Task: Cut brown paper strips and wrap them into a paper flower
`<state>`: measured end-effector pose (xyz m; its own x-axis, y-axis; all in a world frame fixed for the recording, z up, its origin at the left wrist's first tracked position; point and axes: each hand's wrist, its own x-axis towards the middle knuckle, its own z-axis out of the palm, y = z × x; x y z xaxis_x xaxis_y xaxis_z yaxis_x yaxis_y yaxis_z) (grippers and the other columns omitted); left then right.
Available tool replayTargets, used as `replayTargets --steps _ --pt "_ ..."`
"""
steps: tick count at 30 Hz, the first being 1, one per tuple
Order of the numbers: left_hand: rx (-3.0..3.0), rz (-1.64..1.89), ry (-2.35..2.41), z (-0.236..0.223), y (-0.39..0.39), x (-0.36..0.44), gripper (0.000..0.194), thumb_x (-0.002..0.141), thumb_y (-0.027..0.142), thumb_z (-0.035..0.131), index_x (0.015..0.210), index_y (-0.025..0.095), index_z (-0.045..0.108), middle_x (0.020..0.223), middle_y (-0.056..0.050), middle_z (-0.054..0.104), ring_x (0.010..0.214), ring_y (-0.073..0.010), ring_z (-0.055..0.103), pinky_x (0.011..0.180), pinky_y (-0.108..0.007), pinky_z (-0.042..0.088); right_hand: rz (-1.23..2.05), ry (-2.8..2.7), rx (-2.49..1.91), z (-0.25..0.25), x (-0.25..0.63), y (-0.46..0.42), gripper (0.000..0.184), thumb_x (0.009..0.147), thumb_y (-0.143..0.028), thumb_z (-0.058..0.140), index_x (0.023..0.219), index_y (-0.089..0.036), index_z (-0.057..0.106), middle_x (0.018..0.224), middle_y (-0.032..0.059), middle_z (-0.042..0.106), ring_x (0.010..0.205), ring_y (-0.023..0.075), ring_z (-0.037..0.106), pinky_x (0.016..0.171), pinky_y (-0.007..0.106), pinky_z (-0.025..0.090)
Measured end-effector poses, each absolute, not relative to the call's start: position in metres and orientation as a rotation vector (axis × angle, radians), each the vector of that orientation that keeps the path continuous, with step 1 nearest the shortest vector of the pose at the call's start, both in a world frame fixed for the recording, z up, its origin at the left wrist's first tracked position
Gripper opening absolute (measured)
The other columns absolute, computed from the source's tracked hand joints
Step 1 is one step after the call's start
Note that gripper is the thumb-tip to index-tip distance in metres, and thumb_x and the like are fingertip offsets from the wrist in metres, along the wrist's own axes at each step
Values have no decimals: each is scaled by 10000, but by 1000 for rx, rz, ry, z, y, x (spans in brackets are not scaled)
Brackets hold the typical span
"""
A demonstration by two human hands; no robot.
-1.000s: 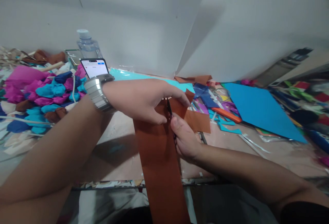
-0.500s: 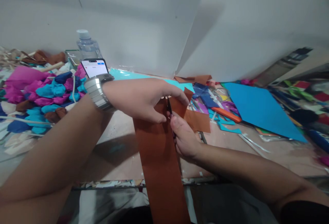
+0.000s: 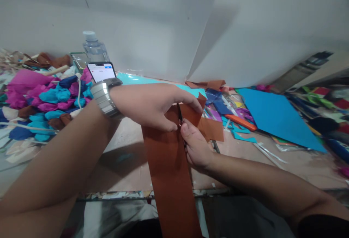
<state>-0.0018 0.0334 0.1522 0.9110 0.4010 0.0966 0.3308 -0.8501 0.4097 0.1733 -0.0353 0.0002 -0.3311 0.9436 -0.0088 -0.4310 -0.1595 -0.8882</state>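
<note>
While my right hand's (image 3: 200, 150) fingers clamp dark scissors (image 3: 179, 112) at the brown sheet (image 3: 169, 172), my left hand (image 3: 147, 105) spans it — thumb and fingertips apart, seemingly to steady both sides of the blades. The sheet overhangs the table (image 3: 124, 179), likely for its length.

It was some kind of craft workspace (whether in a workshop, a classroom or a home, the view did not settle). A worktable (image 3: 125, 174) was crowded with a heap of crumpled coloured paper (image 3: 57, 92), a flat blue sheet (image 3: 278, 118), turquoise offcuts (image 3: 242, 134) and an orange-handled cutter (image 3: 240, 122). Scissors (image 3: 180, 116) were at work in a brown sheet (image 3: 169, 172). Small scraps (image 3: 120, 195) littered the near edge, and plain pale panels (image 3: 147, 30) stood behind.
</note>
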Motion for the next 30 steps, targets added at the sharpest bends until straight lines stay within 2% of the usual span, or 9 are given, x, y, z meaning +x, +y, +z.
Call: replayTargets --steps 5,9,11,16,17,19,22,26,30 --pt "2711 242 647 158 34 -8 538 852 225 707 1369 363 650 1365 24 703 1249 -246 679 1005 -336 544 1716 -1163 -747 7 178 -36 534 903 -675 699 1266 -286 651 1317 53 715 1247 266 673 1106 439 537" --pt "2684 330 684 168 36 -19 548 864 272 702 1404 335 634 1365 15 693 1258 -251 672 1011 -355 552 1847 -1278 -702 11 182 -41 566 798 -499 887 1261 -259 667 1184 50 756 1084 224 723 961 367 589" --pt "2636 385 696 175 34 -27 545 874 270 701 1413 311 635 1371 -2 693 1221 -236 685 989 -341 570 1948 -1289 -708 12 183 -44 501 796 -417 905 1204 -219 692 1112 56 771 978 198 737 864 332 599" --pt "2433 520 885 198 20 -48 542 913 372 727 1439 295 622 1080 -25 777 794 -169 732 671 -265 599 1973 -1347 -713 30 190 -51 337 855 -365 855 1109 -180 734 1041 46 783 879 160 743 813 295 594" --pt "2413 579 946 203 16 -52 506 941 390 700 1430 281 630 1094 -28 772 778 -158 717 657 -264 587 1957 -1422 -704 36 193 -52 307 865 -347 844 1104 -181 746 1040 44 787 880 161 747 806 289 595" --pt "2463 741 1064 210 11 -60 453 969 424 656 1363 202 680 1096 -26 761 818 -141 699 734 -267 570 1869 -1595 -675 52 202 -55 229 868 -324 834 1053 -201 780 986 27 795 859 171 750 765 285 603" --pt "2540 816 1402 217 6 -76 466 1003 470 576 1261 114 732 923 -21 754 804 -127 660 770 -275 515 1737 -1685 -725 77 216 -59 189 836 -360 856 997 -266 823 926 15 810 817 214 759 722 341 639" --pt "2591 745 1775 217 2 -112 421 992 485 576 1126 139 777 862 -10 767 696 -81 572 640 -226 414 1396 -1415 -890 112 237 -45 247 704 -401 954 917 -348 839 912 10 826 813 273 781 726 434 676" --pt "2612 589 1974 207 -4 -161 415 958 525 617 1138 185 772 818 38 764 703 -86 575 619 -210 404 744 -1412 -983 153 263 7 318 751 -332 911 1046 -248 827 1098 77 831 983 293 781 860 467 633"
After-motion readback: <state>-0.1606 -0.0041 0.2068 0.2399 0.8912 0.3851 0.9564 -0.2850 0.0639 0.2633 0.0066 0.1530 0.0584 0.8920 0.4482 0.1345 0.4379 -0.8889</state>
